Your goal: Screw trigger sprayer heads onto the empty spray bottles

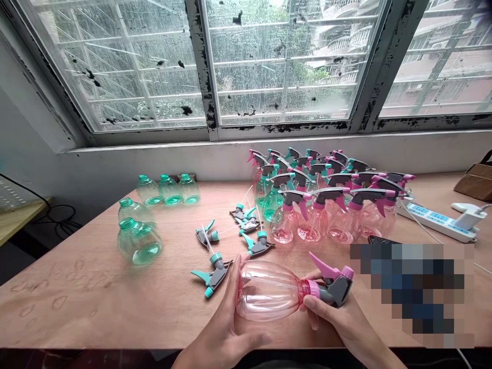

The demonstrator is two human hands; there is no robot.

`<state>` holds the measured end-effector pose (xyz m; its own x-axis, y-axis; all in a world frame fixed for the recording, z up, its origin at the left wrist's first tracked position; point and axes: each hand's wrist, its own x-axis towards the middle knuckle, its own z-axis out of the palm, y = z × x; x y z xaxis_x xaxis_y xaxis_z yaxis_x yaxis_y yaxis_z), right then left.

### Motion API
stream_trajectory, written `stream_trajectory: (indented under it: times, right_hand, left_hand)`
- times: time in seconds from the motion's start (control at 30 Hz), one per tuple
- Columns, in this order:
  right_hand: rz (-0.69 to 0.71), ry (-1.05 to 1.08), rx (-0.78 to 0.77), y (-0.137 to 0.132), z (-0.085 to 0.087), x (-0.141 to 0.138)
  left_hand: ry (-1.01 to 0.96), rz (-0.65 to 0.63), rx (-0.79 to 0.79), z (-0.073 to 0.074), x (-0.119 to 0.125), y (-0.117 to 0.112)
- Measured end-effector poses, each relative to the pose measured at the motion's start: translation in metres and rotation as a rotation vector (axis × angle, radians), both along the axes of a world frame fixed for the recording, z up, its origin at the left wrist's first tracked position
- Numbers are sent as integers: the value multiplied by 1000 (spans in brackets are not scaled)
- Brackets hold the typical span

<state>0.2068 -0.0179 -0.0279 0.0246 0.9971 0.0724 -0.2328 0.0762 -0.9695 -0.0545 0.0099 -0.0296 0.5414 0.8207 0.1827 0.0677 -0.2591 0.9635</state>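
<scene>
A clear pink spray bottle lies sideways between my hands above the table, its pink-and-grey spray head pointing right. My left hand holds the bottle's base, palm against it and thumb below. Around the pink collar at the neck, my right hand closes with thumb and fingers. Loose teal-and-grey spray heads with thin tubes lie just beyond my left hand. Farther left stand several green bottles without spray heads.
Rows of pink and green bottles with spray heads stand by the window wall. A white power strip with a plugged-in charger lies at the right, near a brown bag. A blurred-out patch covers part of the table's right side.
</scene>
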Motion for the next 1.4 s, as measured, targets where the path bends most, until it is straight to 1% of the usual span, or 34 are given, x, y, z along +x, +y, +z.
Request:
stream_trajectory:
  times: [0.07, 0.13, 0.23, 0.37, 0.47, 0.57, 0.67, 0.83, 1.0, 1.1, 1.17, 1.27, 1.4]
  right_hand:
    - [6, -8, -2, 0, 0, 0]
    - [10, -8, 4, 0, -1, 0]
    - [6, 44, 7, 2, -3, 1]
    - [2, 118, -13, 4, -5, 2]
    - [-3, 61, -3, 3, -6, 2]
    - [10, 1, 15, 3, -8, 2]
    - [6, 2, 8, 3, -7, 2]
    - [-9, 40, -4, 4, -6, 1]
    - [-14, 43, -2, 3, -3, -1]
    - [-15, 57, -3, 2, -2, -2]
    - [-17, 77, 0, 3, -1, -2]
    - [-19, 119, 1, 3, -1, -1]
    - [-33, 146, -9, 4, -1, 0]
  left_hand:
    - [-61, 9, -7, 1, 0, 0]
    - [-90, 22, -52, 4, 1, -1]
    - [-44, 37, -53, 6, 3, 0]
    - [-59, 10, -18, 1, 3, 2]
    - [-36, 11, -40, 0, 1, 3]
    - [-47, 11, -83, 6, 2, 2]
    - [-56, 1, -91, 8, 2, 1]
    - [-24, -5, -27, 3, 2, 1]
    - [-115, -31, -54, -1, 5, 4]
    - [-172, -59, -112, -2, 4, 5]
    - [-140, -58, -133, 0, 3, 4]
    - [-35, -37, -91, 4, 3, 1]
    - [-19, -15, -54, 5, 4, -2]
